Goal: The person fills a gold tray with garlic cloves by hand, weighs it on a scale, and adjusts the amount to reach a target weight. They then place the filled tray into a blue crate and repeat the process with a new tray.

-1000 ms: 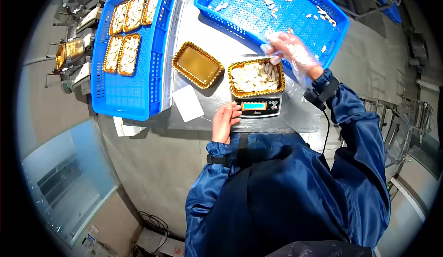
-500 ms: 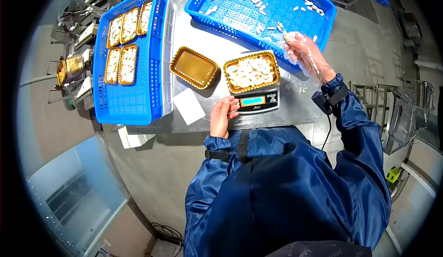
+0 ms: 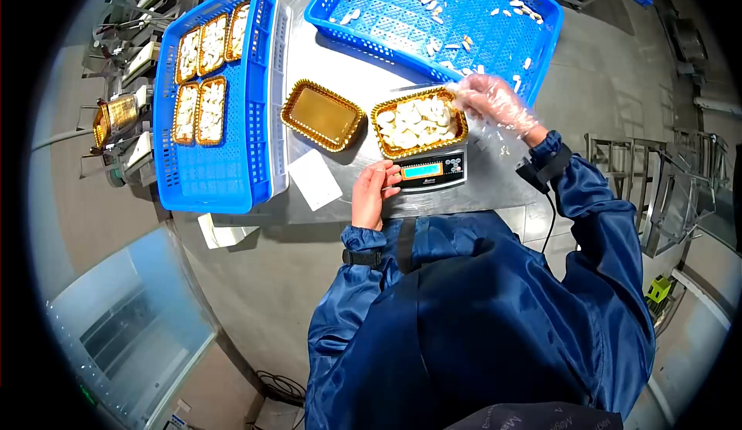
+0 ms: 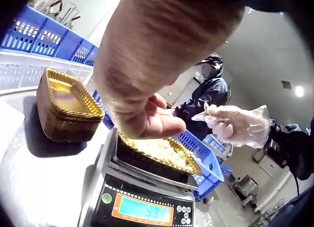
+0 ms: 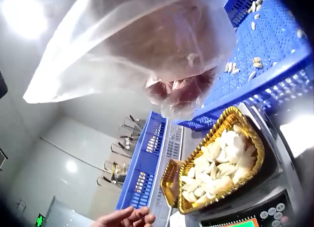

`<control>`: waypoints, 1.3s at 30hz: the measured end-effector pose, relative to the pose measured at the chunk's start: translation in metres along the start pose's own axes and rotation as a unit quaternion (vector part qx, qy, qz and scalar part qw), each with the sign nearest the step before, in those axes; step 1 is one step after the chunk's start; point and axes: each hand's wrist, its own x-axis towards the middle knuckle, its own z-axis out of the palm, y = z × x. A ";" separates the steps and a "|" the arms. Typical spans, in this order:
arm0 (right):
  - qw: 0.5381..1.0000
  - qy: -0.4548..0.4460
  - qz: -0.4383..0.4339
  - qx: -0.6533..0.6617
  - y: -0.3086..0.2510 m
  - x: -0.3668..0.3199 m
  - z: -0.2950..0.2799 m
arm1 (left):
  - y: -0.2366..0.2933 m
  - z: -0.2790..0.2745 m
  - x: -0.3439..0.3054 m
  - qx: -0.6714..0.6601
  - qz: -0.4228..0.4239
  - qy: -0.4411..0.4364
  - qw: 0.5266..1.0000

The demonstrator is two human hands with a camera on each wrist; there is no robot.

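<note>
A gold tray [image 3: 420, 122] heaped with small pale oblong pieces sits on a digital scale [image 3: 433, 171], whose display glows blue. My right hand [image 3: 495, 104], in a clear plastic glove, is at the tray's right rim. In the left wrist view, that gloved hand [image 4: 235, 125] pinches one small pale piece [image 4: 208, 108] between thumb and finger, above the tray. My bare left hand [image 3: 372, 192] lies with loosely bent fingers by the scale's front left corner, beside the display, holding nothing.
Behind the scale stands a blue crate [image 3: 433, 53] with scattered pale pieces. An empty gold tray stack [image 3: 323, 115] and a white card [image 3: 314, 179] lie left of the scale. Further left, another blue crate [image 3: 209, 179] holds several filled trays. A person [image 4: 208, 89] stands beyond the table.
My right hand has gone from the scale tray to the blue crate's near edge, then back left to the tray's right rim. The left hand has stayed by the scale.
</note>
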 end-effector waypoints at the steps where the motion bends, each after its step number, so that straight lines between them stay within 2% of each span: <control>1: 1.000 -0.014 0.002 0.011 0.007 0.003 0.004 | 0.000 0.000 0.000 0.000 -0.001 0.000 1.000; 4: 0.999 -0.031 0.031 -0.006 0.015 0.010 0.004 | 0.000 -0.002 0.001 -0.006 0.004 0.003 1.000; 6: 0.990 0.003 0.013 -0.137 0.014 0.011 0.001 | 0.000 -0.004 0.003 -0.006 -0.004 0.007 1.000; 8: 0.988 0.014 -0.001 -0.157 0.020 0.013 0.004 | -0.002 -0.003 0.004 -0.014 -0.009 0.012 1.000; 10: 0.981 -0.008 0.033 -0.193 0.012 0.007 0.007 | -0.001 -0.002 0.005 -0.013 -0.011 0.007 1.000; 12: 0.967 0.021 -0.042 -0.252 0.018 0.008 0.010 | -0.002 -0.001 0.006 -0.007 -0.008 0.010 1.000; 13: 0.956 0.023 -0.041 -0.291 0.022 0.011 0.012 | -0.002 0.000 0.006 -0.009 -0.010 0.013 1.000; 18: 0.964 0.040 -0.041 -0.258 0.035 0.010 0.012 | -0.003 -0.001 0.008 0.002 -0.012 0.007 1.000; 20: 0.975 0.012 -0.053 -0.214 0.034 0.009 0.009 | -0.004 -0.001 0.008 0.006 -0.008 0.010 1.000; 22: 0.966 0.018 -0.057 -0.251 0.031 0.010 -0.004 | -0.006 -0.004 0.010 0.008 -0.014 0.008 1.000; 24: 0.994 0.074 -0.005 -0.082 0.038 0.019 -0.022 | -0.009 -0.006 0.010 0.007 -0.004 0.005 1.000; 25: 0.991 0.121 -0.018 -0.048 0.044 0.029 -0.038 | -0.008 -0.004 0.010 0.000 -0.010 0.019 1.000; 26: 0.969 0.178 -0.071 -0.155 0.066 0.046 -0.062 | -0.006 -0.003 0.011 0.002 -0.017 0.022 1.000; 27: 0.935 0.233 -0.073 -0.256 0.070 0.056 -0.082 | -0.005 -0.002 0.011 0.004 -0.016 0.021 1.000; 28: 0.922 0.265 -0.032 -0.280 0.069 0.062 -0.094 | -0.006 -0.001 0.012 0.004 -0.014 0.020 1.000; 30: 0.949 0.184 0.069 -0.248 0.067 0.068 -0.114 | -0.009 -0.001 0.014 -0.001 -0.015 0.020 1.000; 31: 0.948 0.186 0.069 -0.248 0.069 0.071 -0.117 | -0.010 -0.001 0.015 -0.006 -0.015 0.022 1.000; 33: 0.933 0.115 0.084 -0.330 0.073 0.078 -0.118 | -0.011 -0.001 0.016 -0.006 -0.021 0.024 0.999; 34: 0.933 0.115 0.083 -0.330 0.080 0.085 -0.119 | -0.011 -0.001 0.017 -0.010 -0.023 0.025 0.999; 36: 0.905 0.114 0.035 -0.409 0.092 0.103 -0.122 | -0.011 -0.003 0.018 -0.011 -0.021 0.031 0.999; 37: 0.905 0.100 0.053 -0.410 0.090 0.113 -0.122 | -0.010 -0.003 0.017 -0.011 -0.021 0.037 0.999; 38: 0.896 0.108 -0.009 -0.431 0.091 0.122 -0.120 | -0.009 -0.003 0.016 -0.006 -0.021 0.046 0.999; 39: 0.895 0.098 -0.017 -0.436 0.092 0.131 -0.118 | -0.007 -0.003 0.015 -0.010 -0.022 0.052 0.998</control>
